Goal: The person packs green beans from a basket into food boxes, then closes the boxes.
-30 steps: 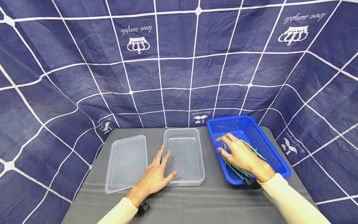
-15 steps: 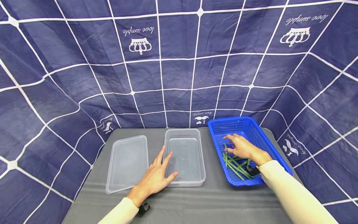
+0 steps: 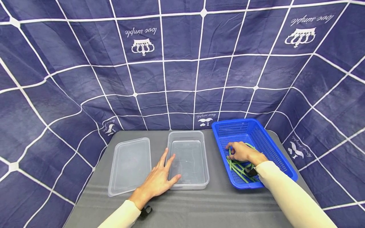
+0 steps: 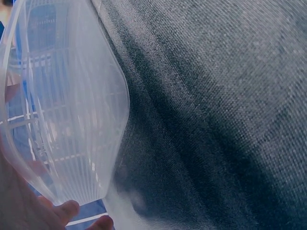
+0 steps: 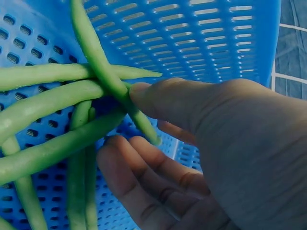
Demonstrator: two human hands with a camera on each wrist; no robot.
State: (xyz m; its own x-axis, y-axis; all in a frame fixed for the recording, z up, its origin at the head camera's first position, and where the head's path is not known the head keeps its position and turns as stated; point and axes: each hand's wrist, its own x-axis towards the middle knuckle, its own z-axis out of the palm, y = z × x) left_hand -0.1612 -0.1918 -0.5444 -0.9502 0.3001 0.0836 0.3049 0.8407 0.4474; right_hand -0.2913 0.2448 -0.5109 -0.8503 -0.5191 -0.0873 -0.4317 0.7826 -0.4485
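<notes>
My left hand (image 3: 158, 180) lies spread along the left side of a clear plastic container (image 3: 186, 161), fingers extended. In the left wrist view the container's wall (image 4: 96, 91) appears close up, with fingertips (image 4: 69, 209) by its lower edge. My right hand (image 3: 242, 152) is down inside a blue perforated basket (image 3: 289, 173), among green beans (image 3: 239, 174). In the right wrist view the thumb touches a green bean (image 5: 112, 84) that lies across several others. The other fingers curve loosely below it, with a gap between their tips and the thumb.
A clear flat lid (image 3: 129, 167) lies on the grey tabletop (image 3: 196, 207), left of the container. Blue checked cloth (image 3: 182, 76) hangs behind and at both sides. The basket stands at the right, its long wall beside my right forearm.
My right hand rose a little off the beans with its fingers parted, then came down again with fingers drawn in around one bean. The left hand and the container have stayed put.
</notes>
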